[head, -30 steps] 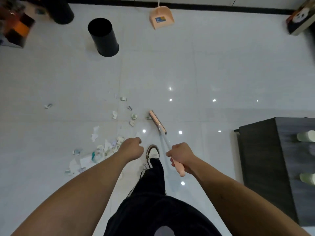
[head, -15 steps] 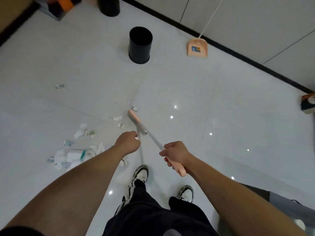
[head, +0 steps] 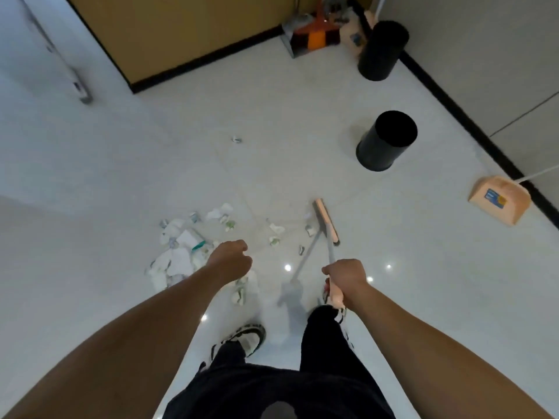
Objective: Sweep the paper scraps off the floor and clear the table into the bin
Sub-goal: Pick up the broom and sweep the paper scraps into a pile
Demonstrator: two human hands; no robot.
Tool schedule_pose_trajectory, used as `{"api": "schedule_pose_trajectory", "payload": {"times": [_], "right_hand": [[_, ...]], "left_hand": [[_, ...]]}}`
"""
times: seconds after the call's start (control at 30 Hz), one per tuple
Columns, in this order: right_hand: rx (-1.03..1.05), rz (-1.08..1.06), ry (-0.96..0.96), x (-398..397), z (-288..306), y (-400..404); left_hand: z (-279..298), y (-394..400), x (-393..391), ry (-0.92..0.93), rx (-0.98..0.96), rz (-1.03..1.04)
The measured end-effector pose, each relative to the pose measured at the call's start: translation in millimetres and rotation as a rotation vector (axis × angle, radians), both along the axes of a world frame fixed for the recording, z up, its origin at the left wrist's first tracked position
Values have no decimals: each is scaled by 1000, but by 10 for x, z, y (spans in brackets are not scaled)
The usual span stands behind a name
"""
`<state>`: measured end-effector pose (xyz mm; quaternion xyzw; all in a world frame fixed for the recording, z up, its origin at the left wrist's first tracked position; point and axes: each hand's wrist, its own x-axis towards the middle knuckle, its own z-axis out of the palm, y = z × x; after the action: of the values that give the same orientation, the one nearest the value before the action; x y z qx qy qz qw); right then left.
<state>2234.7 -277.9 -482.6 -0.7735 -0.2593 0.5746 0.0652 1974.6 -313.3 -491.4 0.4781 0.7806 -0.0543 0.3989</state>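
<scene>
My right hand (head: 346,278) grips the pink handle of a broom whose pink head (head: 326,220) rests on the white floor just ahead. A heap of paper scraps (head: 181,255) lies on the floor to the left, partly under my left hand (head: 231,261), which hovers as a closed fist holding nothing. A few loose scraps (head: 276,234) lie between the heap and the broom head. One stray scrap (head: 237,139) sits farther off. A black bin (head: 385,142) stands ahead to the right. A peach dustpan (head: 499,204) leans by the right wall.
A second black bin (head: 381,51) stands in the far corner beside orange cleaning gear (head: 314,37). A brown door (head: 187,34) with a black skirting fills the far wall. A grey bar (head: 57,55) crosses the upper left. My shoes (head: 246,338) are below.
The view has swung left, so the bin and dustpan now sit to the right and the table is out of sight. The broom head has shifted right of the scraps.
</scene>
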Motion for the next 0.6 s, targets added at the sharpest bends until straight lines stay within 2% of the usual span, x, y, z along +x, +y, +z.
{"api": "schedule_pose_trajectory", "payload": {"times": [0.17, 0.4, 0.6], "right_hand": [[-138, 260, 90, 108, -120, 165], [-265, 315, 286, 412, 254, 742], [-194, 410, 312, 600, 469, 926]], "left_hand": [[124, -189, 400, 81, -100, 141], [359, 141, 907, 102, 49, 432], [381, 179, 1108, 131, 9, 397]]}}
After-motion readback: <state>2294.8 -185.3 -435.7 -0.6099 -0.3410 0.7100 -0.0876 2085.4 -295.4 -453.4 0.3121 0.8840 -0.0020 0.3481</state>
